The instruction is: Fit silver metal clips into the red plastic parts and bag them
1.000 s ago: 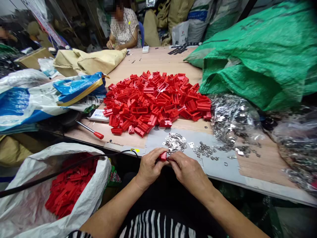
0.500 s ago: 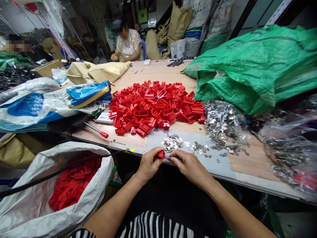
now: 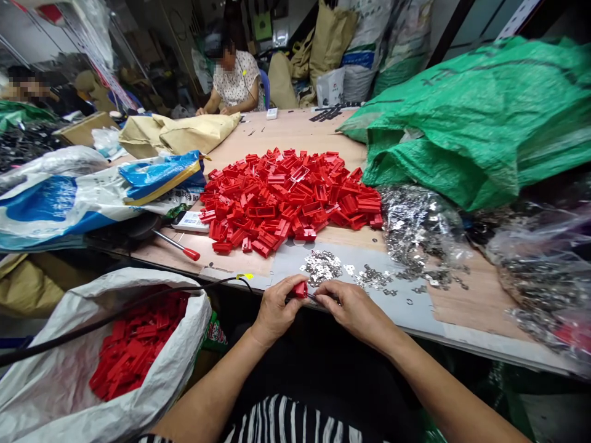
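Just nearside of plate pile (image 3: 322, 267), red part (image 3: 300, 289) is pinched by left hand (image 3: 278, 306), thin piece (image 3: 312, 296) by right hand (image 3: 346, 301); best kept aligned.

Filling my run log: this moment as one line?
left hand: holds red part; right hand: pinches thin item; metal pieces: piled beyond

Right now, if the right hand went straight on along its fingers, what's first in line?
Likely the red part held in the left hand. A thin piece juts from the right hand toward it; whether the two already touch is too small to tell.
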### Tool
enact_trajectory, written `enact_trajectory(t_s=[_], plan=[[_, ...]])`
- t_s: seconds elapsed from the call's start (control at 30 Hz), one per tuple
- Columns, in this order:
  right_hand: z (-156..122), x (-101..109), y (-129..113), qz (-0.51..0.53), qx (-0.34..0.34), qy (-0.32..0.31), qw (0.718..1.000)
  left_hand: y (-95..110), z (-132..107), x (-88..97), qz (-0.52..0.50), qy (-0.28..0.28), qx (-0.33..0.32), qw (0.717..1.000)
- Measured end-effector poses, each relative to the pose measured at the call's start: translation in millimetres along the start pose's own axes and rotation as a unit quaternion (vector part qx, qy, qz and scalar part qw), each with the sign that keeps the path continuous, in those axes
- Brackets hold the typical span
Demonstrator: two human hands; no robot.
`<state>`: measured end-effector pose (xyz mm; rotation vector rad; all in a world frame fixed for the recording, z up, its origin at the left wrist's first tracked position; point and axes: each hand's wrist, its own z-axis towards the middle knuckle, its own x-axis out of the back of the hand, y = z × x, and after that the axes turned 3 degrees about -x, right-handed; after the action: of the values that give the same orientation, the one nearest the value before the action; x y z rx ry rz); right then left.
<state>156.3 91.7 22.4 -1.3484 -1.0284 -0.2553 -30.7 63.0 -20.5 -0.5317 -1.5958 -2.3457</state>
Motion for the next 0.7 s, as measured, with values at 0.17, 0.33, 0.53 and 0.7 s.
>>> enact_trajectory(t_s=[0.17,0.33,0.53,0.7], plan=[[0.8,-0.4,-1.4,-0.01,-0.015,-0.002,1.0,-0.3,-0.4,-1.3,0.003,0.004,-0.013,1.0],[-0.4,-7.5,-7.4,-0.038,-0.045,0.012,0.998,2.8,-1.4,-8.4,0.029,0.025,-0.007,0.999],[-5.5,-14.6,-6.9,-0.071,-0.026,0.021,0.997,9.1,0.7,-8.2,0.022,0.03,0.019,0.999],[-15.5,-13.3,-7.1,0.007,0.034,0.039,0.999,19.0,-6.8,-1.5,-0.035,0.057,0.071,0.995]])
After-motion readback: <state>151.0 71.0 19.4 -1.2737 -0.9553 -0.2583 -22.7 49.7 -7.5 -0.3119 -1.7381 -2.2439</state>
